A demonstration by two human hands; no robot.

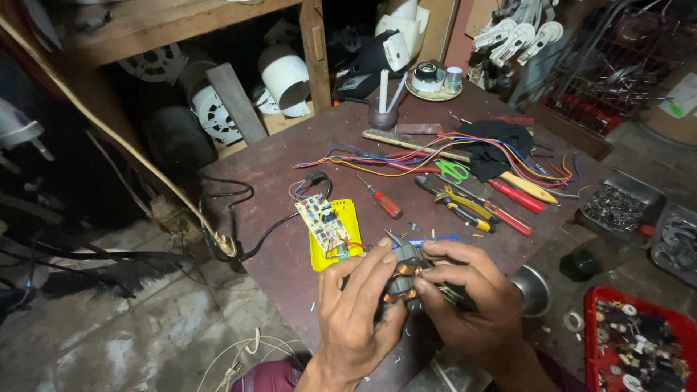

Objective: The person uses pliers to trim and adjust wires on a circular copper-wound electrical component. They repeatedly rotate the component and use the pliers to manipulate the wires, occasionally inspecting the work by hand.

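Observation:
A small motor stator with copper windings is held over the near edge of a dark wooden table. My left hand grips it from the left and below. My right hand closes on it from the right, fingertips on its top. Just left of my hands a green circuit board lies on a yellow plastic case, with a black cable running off to the left.
Screwdrivers, pliers, green scissors and a bundle of coloured wires lie across the table. A red tray of small parts and metal trays stand at right. Shelves with fan parts are behind.

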